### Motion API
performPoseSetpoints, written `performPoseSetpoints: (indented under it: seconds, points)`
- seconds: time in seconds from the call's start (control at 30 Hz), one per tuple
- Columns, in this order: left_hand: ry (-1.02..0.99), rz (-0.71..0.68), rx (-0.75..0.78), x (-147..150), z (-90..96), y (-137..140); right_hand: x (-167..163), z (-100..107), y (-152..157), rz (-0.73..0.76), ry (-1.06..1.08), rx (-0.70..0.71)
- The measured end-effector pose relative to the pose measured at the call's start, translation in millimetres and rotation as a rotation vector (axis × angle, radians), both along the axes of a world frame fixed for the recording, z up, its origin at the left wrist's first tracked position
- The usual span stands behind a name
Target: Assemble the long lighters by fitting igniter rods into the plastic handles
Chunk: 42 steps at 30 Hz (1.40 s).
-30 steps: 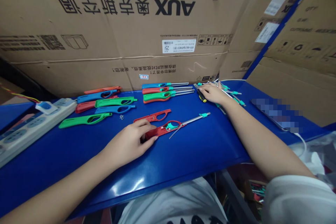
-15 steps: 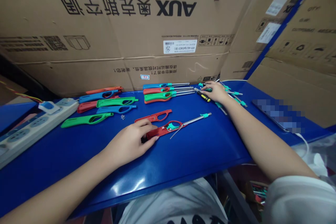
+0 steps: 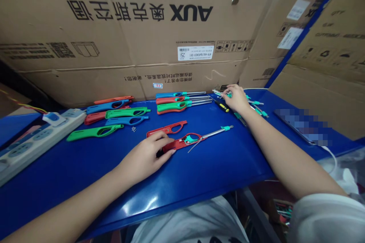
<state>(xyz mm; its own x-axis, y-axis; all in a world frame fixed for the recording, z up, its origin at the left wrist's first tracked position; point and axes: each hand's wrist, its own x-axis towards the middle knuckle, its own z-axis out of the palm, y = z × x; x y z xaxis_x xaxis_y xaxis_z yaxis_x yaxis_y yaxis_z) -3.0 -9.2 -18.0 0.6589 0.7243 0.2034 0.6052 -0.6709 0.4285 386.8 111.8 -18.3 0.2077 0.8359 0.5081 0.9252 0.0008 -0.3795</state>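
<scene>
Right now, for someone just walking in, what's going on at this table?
A person's left hand holds the end of an open red lighter shell with a metal tube sticking out. The right hand is among other tubes with green fittings; whether it grips one is hard to tell. A yellow-and-black screwdriver lies beside it. Another red shell lies behind the held one on the blue table.

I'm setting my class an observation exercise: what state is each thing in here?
Red handle: open, inner parts showing
Left hand: gripping red handle's end
Right hand: fingers at green-and-silver parts; grip unclear
Red half-shell: detached, unheld
Row of lighters: metal tubes projecting
Handles near power strip: no metal tubes
Yellow-and-black tool: lying unheld
Power strip: plug inserted; power unclear
Phone-like device: screen obscured
Cardboard: print upside down
</scene>
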Motion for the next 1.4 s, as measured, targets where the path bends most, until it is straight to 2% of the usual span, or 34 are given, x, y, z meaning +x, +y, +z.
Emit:
performPoseSetpoints:
  seconds: [0.03,0.1,0.23,0.37,0.43,0.53,0.63,0.73,0.87,1.03,1.13,1.23,1.3,1.4]
  points:
    - [-0.025,0.005,0.013,2.0,-2.3,-0.8,-8.2,5.0,-4.1,0.032,0.02,0.019]
    - [-0.086,0.025,0.041,7.2,-5.0,-3.2,-30.9,13.9,-15.5,0.175,0.205,0.03]
    - [-0.282,0.113,-0.015,18.4,-3.2,-8.4,-94.2,21.4,-50.7,0.593,0.552,-0.154]
    - [-0.576,0.213,-0.123,24.0,-0.1,-9.5,-148.5,16.1,-89.4,0.873,0.718,-0.354]
    - [-0.687,0.204,-0.181,24.7,0.3,-9.0,-162.1,12.3,-102.5,0.95,0.7,-0.408]
    - [-0.741,0.172,-0.227,24.9,0.6,-8.5,-163.8,10.4,-110.3,1.008,0.596,-0.413]
    - [-0.78,0.172,-0.283,24.5,1.0,-8.5,-149.4,15.3,-108.8,1.098,0.359,-0.399]
    - [-0.808,0.178,-0.369,23.0,0.8,-7.8,-130.5,23.5,-106.2,1.26,0.113,-0.496]
    - [-0.786,0.144,-0.423,21.1,-1.7,-5.5,-117.8,30.5,-105.2,1.227,-0.048,-0.597]
    - [-0.855,0.052,-0.563,21.9,-5.2,-4.6,-120.0,31.2,-103.4,1.213,-0.077,-0.568]
    - [-0.875,0.032,-0.608,22.1,-5.6,-5.4,-121.0,29.2,-101.7,1.22,0.017,-0.516]
    - [-0.868,0.029,-0.64,21.2,-5.2,-5.9,-121.8,25.3,-100.2,1.15,0.141,-0.505]
    - [-0.861,0.036,-0.637,20.5,-5.2,-5.4,-123.4,22.0,-99.6,1.066,0.249,-0.597]
    - [-0.832,0.076,-0.623,19.8,-5.2,-3.9,-127.3,17.0,-99.5,0.958,0.458,-0.807]
